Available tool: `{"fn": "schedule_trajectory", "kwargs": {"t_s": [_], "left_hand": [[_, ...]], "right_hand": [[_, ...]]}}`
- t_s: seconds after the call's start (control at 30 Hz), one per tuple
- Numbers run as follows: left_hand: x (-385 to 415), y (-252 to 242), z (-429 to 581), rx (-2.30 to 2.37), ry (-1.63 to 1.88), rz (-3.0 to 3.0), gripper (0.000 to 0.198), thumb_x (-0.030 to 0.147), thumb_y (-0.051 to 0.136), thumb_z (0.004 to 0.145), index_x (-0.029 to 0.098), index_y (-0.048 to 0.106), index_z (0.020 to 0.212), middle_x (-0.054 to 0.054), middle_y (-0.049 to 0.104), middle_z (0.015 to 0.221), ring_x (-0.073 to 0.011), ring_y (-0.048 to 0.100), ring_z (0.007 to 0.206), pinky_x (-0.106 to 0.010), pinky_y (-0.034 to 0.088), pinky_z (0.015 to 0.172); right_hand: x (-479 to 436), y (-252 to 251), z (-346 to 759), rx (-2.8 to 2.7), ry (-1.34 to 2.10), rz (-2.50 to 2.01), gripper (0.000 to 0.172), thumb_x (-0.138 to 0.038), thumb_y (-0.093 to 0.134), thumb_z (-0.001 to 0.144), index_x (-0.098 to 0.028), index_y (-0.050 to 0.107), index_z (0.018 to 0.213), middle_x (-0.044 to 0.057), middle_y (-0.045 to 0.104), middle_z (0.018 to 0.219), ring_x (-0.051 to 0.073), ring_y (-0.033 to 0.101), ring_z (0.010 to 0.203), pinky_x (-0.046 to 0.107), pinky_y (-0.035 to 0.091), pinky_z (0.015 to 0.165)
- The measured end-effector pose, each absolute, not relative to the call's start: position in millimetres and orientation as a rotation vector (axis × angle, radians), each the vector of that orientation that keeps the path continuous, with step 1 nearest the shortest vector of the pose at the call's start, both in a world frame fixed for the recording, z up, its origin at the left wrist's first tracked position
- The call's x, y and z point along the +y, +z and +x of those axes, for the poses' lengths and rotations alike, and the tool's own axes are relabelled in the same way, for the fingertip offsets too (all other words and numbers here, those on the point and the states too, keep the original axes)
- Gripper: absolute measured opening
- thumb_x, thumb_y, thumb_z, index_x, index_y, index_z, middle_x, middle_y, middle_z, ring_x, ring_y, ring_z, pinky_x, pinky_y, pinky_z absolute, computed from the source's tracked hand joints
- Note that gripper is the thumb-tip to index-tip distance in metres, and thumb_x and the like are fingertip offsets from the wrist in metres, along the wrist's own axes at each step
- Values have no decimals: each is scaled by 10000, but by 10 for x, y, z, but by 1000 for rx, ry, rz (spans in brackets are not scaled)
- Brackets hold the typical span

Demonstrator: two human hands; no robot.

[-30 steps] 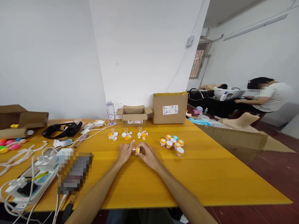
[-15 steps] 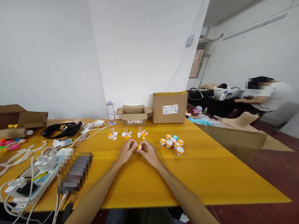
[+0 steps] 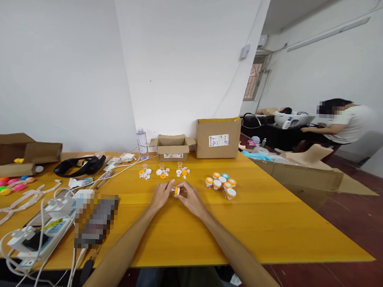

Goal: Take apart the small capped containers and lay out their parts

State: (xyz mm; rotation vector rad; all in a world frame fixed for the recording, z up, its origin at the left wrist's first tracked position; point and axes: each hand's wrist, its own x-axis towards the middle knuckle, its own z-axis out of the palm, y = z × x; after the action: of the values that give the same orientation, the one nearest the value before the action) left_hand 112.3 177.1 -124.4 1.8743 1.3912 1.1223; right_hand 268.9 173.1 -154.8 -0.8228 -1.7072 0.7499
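Observation:
Both my hands meet over the middle of the yellow table (image 3: 270, 231). A small clear vial with an orange cap (image 3: 176, 190) is pinched between my left hand (image 3: 161, 196) and my right hand (image 3: 189, 197), fingers of both closed on it. To the right stands a cluster of several capped vials (image 3: 222, 183) with orange, white and teal lids. Beyond my hands lie small piles of loose caps, white pieces and open vials (image 3: 163, 172).
Two cardboard boxes (image 3: 217, 138) and a water bottle (image 3: 142, 144) stand at the far edge. Power strips, white cables (image 3: 42, 221) and a black strap lie at left, with coloured balls (image 3: 5, 185). Another person (image 3: 341, 120) sits at a desk at far right.
My hands dropped slightly toward the table and stay closed together on the vial; the camera view shifted a little. Everything else is where it was.

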Motion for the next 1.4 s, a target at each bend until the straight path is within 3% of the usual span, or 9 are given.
{"fn": "schedule_trajectory", "kwargs": {"t_s": [0.13,0.27,0.4,0.7,0.93,1.4], "left_hand": [[1769,-1260,1107,1377,1156,1866,553,623,376,899,201,511,568,0,534,586,-182,518,633,-298,408,651],[1752,-1268,1097,1188,1205,1894,408,573,460,886,202,623,847,-28,643,848,-193,576,808,-308,456,779],[1750,-1275,1100,1149,1136,1870,364,548,529,855,225,613,1001,-13,641,869,-184,573,800,-301,460,785],[1756,-1229,1124,1347,1118,1913,468,572,412,880,200,500,611,25,517,585,-156,488,617,-271,376,622],[1758,-1233,1126,1504,1109,1880,571,638,358,874,223,388,483,12,441,483,-172,467,563,-294,343,597],[1778,-1244,1100,1328,1256,1802,414,581,450,870,207,523,706,-12,650,706,-176,582,688,-294,444,694]], "right_hand": [[1724,-1536,2689,-1705,731,-846,173,-289,676,759,-236,587,897,14,671,911,195,646,852,369,542,824],[1761,-1543,2689,-1615,801,-883,186,-322,680,747,-234,564,864,7,666,861,193,650,792,365,548,778],[1802,-1572,2699,-1559,887,-905,244,-368,699,729,-230,544,857,1,667,823,187,649,754,354,551,740],[1781,-1606,2691,-1637,845,-892,228,-312,700,711,-230,546,859,-6,648,853,183,636,774,359,532,761],[1747,-1576,2682,-1664,816,-862,184,-269,676,721,-234,558,857,1,652,864,186,643,789,355,546,764],[1823,-1622,2706,-1571,779,-962,212,-326,687,708,-236,546,839,1,662,804,195,640,737,353,539,720]]}}
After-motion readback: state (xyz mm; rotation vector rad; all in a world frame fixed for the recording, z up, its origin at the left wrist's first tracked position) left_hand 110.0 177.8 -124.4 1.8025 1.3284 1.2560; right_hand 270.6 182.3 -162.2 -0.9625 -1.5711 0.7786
